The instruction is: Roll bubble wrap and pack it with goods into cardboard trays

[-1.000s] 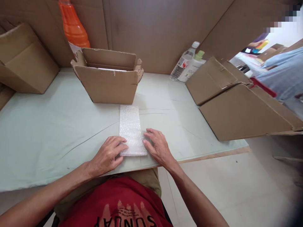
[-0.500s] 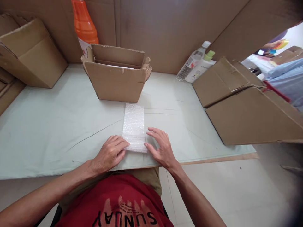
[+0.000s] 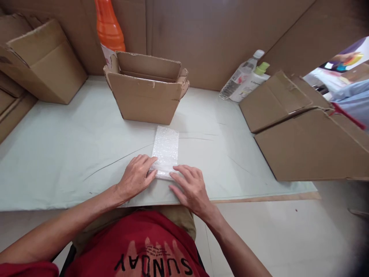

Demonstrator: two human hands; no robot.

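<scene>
A strip of clear bubble wrap (image 3: 165, 148) lies lengthwise on the table, its near end folded over on itself. At the left of that fold, my left hand (image 3: 137, 175) is closed, thumb and forefinger pinching the edge. My right hand (image 3: 191, 188) is open at the right near corner, fingers apart, the fingertips resting on or against the wrap. Just beyond the far end stands an open cardboard box (image 3: 147, 96); a pale edge shows inside it, but the contents are hidden.
Cardboard boxes stand at the left (image 3: 54, 65) and right (image 3: 311, 146). Behind are an orange bottle (image 3: 109, 29), a clear bottle (image 3: 240, 75) and a white bottle with a green cap (image 3: 250, 84), against a cardboard wall (image 3: 201, 38). Another person's hand (image 3: 341, 57) shows at far right.
The near end of the bubble wrap has been folded further away from me, so the strip is shorter. My right hand has come in to its right corner. The view has shifted slightly.
</scene>
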